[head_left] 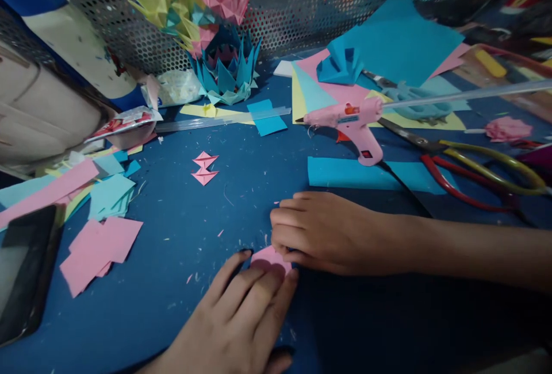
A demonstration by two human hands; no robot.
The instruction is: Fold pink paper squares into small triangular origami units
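Note:
A small piece of pink paper [268, 256] lies on the blue tabletop, partly hidden under my hands. My left hand [239, 316] rests on it from below, fingers stretched out and pressing it flat. From the right comes my right hand [323, 233], its fingers curled together at the paper's upper right edge. Its fingertips are mostly hidden, but they seem to grip that edge. Up and to the left, two small folded pink paper pieces [204, 176] sit one above the other. Loose pink paper squares [92, 253] are piled left of my left hand.
A pink glue gun [345, 116] lies beyond my right hand, near red-and-yellow-handled scissors [474, 173] and a blue paper strip [345, 173]. Folded paper flowers [226, 69] stand at the back against a perforated metal panel. At left are light blue squares [112, 195] and a phone [28, 270].

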